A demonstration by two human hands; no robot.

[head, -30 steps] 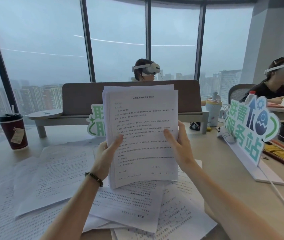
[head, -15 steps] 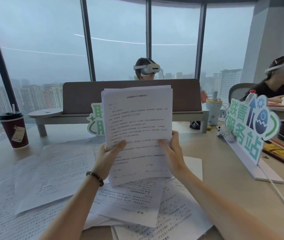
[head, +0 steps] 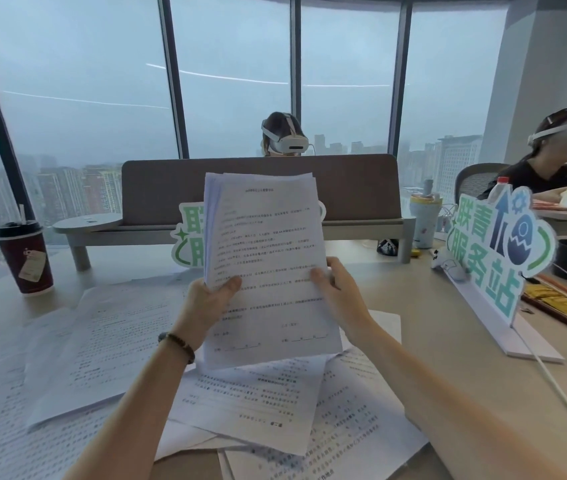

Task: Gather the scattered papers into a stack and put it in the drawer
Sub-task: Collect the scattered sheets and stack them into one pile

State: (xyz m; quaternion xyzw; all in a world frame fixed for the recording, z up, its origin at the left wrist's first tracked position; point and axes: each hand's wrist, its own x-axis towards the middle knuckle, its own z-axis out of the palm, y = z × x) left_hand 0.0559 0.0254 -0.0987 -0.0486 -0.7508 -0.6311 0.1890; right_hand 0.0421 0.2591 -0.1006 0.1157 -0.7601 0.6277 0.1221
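Note:
I hold a stack of printed papers (head: 264, 237) upright over the desk, its top edges slightly uneven. My left hand (head: 206, 303) grips its left edge with the thumb on the front sheet. My right hand (head: 339, 292) grips its right edge the same way. Below the stack, loose printed sheets (head: 251, 403) lie overlapping on the desk, and more scattered sheets (head: 102, 341) spread to the left. No drawer is in view.
A dark red coffee cup (head: 24, 258) stands at the far left. A green sign board (head: 493, 258) stands at the right, with a white cable (head: 559, 386) beside it. A desk divider (head: 261, 188) lies ahead, with a person behind it and another at the right.
The stack has come down a little and tilted, and both hands have shifted slightly along its side edges while holding it.

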